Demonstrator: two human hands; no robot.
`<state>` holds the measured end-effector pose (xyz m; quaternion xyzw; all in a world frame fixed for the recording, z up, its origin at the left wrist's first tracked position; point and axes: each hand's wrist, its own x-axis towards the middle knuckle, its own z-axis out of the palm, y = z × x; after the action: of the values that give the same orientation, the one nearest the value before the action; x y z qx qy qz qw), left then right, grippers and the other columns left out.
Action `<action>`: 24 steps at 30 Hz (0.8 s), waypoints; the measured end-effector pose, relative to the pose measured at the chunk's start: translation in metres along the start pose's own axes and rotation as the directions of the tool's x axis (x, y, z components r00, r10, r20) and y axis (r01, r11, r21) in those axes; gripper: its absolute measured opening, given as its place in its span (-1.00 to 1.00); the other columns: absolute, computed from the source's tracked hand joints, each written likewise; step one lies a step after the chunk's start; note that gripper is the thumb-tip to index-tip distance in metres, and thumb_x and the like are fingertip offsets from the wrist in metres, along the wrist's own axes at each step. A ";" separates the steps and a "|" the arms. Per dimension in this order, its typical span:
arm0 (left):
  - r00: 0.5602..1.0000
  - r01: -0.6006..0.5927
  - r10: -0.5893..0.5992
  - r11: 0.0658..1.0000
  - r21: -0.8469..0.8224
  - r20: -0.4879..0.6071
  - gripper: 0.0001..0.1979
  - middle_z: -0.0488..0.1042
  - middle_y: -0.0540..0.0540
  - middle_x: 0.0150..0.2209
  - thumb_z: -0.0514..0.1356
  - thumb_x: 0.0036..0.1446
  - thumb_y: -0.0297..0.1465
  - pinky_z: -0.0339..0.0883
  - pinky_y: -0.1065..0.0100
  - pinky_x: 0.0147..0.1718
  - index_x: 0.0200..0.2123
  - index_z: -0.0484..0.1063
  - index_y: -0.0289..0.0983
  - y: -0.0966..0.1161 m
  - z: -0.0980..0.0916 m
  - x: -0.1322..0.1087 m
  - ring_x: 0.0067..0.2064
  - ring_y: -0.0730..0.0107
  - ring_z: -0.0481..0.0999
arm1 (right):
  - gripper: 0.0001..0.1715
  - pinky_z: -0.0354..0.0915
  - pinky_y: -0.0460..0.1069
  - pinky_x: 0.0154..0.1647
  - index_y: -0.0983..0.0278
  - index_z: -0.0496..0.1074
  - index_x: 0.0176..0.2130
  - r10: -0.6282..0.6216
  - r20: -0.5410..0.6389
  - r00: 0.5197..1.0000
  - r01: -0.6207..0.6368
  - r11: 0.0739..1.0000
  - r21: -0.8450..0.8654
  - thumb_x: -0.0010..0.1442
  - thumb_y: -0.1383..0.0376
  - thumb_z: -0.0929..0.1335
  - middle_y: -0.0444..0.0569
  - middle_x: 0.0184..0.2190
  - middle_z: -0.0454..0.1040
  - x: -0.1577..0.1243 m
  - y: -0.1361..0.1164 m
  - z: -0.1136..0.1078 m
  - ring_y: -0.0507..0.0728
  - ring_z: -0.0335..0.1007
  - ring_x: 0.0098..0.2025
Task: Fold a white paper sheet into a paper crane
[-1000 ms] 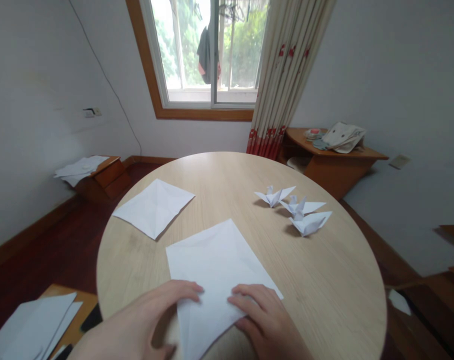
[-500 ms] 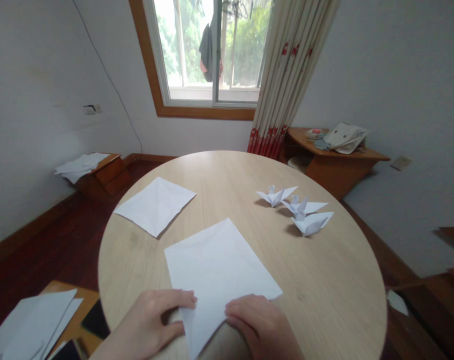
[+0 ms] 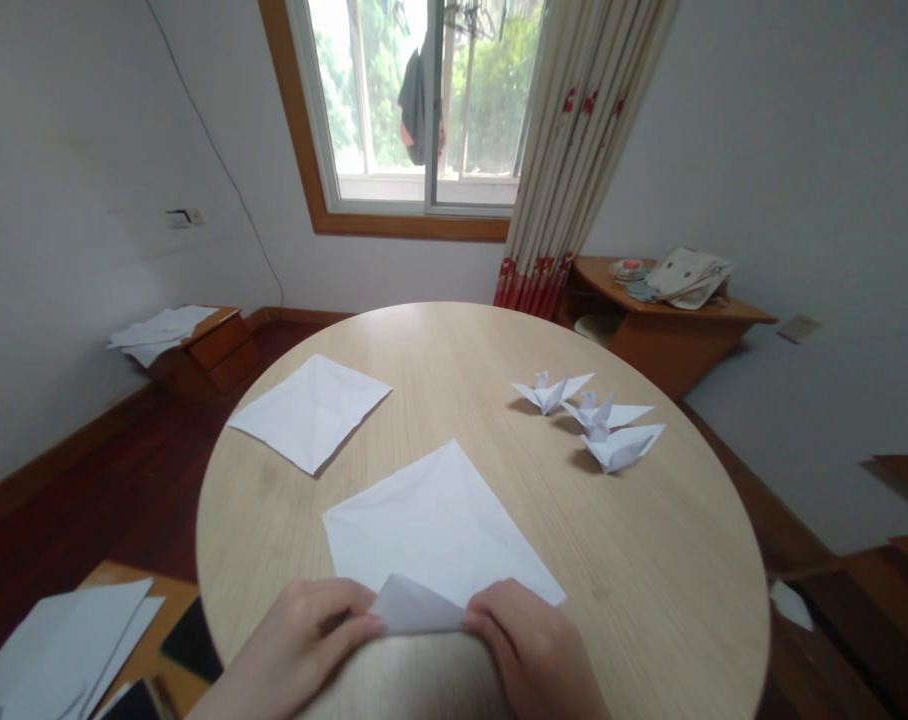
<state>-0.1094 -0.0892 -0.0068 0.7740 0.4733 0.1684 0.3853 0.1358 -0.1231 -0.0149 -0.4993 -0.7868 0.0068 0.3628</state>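
A sheet of white paper (image 3: 431,525) lies on the round light-wood table (image 3: 649,540) near its front edge, and its near corner is turned up into a small flap (image 3: 416,607). My left hand (image 3: 296,640) pinches the flap's left side, and my right hand (image 3: 529,640) holds its right side. Farther back lies a creased white paper square (image 3: 311,412). To the right stand several white origami cranes (image 3: 600,415), apart from my hands.
At lower left, loose white sheets (image 3: 71,645) and a black phone-like slab (image 3: 191,640) lie on a wooden surface. Wooden cabinets with papers (image 3: 165,325) and a cloth bag (image 3: 686,278) stand beyond the table, below the window and curtain.
The sheet's near corner, which pointed toward me, is now folded up and back between my hands. Both hands have drawn closer together on the paper's edge.
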 end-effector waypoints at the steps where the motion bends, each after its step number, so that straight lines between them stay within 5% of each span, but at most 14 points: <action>1: 1.000 -0.001 0.001 1.000 0.005 -0.011 -0.70 0.54 0.02 -0.43 0.10 0.26 -0.24 0.27 0.49 -0.35 -0.46 0.46 -0.23 -0.001 0.001 0.000 -0.38 0.40 0.50 | -0.40 0.20 -0.13 -0.57 0.22 0.33 -0.50 -0.004 -0.010 1.000 0.004 1.000 -0.018 0.46 0.19 0.02 -0.17 -0.62 0.45 0.000 0.000 0.000 0.00 0.39 -0.59; 11: 0.991 -0.115 0.116 0.993 0.019 -0.074 -0.66 0.46 -0.03 -0.37 -0.01 0.32 -0.25 0.27 0.44 -0.32 -0.50 0.27 -0.23 0.008 -0.004 0.003 -0.33 0.37 0.46 | -0.57 0.27 -0.05 -0.43 0.20 0.36 -0.36 0.088 -0.018 0.996 -0.089 0.994 -0.065 0.43 0.22 0.08 -0.10 -0.51 0.47 -0.008 0.016 -0.004 0.09 0.42 -0.48; 19: 0.999 0.027 -0.025 0.997 0.079 -0.027 -0.73 0.50 -0.06 -0.13 0.08 0.25 -0.19 0.36 0.32 -0.17 -0.02 0.29 -0.14 0.027 -0.010 0.006 -0.15 0.25 0.51 | -0.65 0.29 -0.02 -0.38 0.18 0.32 -0.35 0.135 0.082 0.987 -0.134 0.991 -0.016 0.42 0.22 0.11 -0.10 -0.44 0.46 -0.014 0.020 0.001 0.12 0.41 -0.40; 24: 0.998 -0.023 0.015 0.986 0.165 0.054 -0.65 0.50 -0.05 -0.06 0.14 0.20 -0.17 0.33 0.27 -0.12 0.03 0.30 -0.10 0.054 -0.023 0.013 -0.11 0.22 0.50 | -0.72 0.29 0.02 -0.33 0.18 0.32 -0.30 0.157 0.127 0.979 -0.156 0.988 -0.016 0.40 0.27 0.13 -0.08 -0.37 0.46 -0.017 0.021 0.006 0.15 0.40 -0.35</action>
<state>-0.0849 -0.0816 0.0471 0.8120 0.4680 0.1119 0.3303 0.1530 -0.1238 -0.0368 -0.5591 -0.7667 0.0650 0.3087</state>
